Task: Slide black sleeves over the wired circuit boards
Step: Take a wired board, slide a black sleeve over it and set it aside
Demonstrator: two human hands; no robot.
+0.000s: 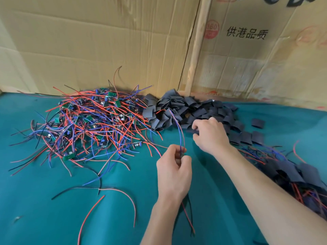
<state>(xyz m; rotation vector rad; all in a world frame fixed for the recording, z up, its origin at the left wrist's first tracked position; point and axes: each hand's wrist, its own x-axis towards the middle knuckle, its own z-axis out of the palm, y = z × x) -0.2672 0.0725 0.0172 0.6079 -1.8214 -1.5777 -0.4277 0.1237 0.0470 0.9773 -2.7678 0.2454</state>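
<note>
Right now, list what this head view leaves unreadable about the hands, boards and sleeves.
- Board held in the left hand: hidden by the curled fingers; only its wires show.
- Right hand fingertips: turned away over the black sleeves, so whether they grip one is unclear.
- Finished pile at right: cut off by the frame edge.
- Boards in the wire heap: too small to read.

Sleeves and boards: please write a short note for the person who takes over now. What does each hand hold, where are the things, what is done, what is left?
Left hand: grips one wired board, its wires running up and down out of the fist.
Right hand: fingers curled on the edge of the loose sleeves, picking one; a hold is not clear.
Bare boards: big tangle at left on the green cloth.
Done: sleeved boards piled at right.
Left: sleeve the held board, then the left pile.
</note>
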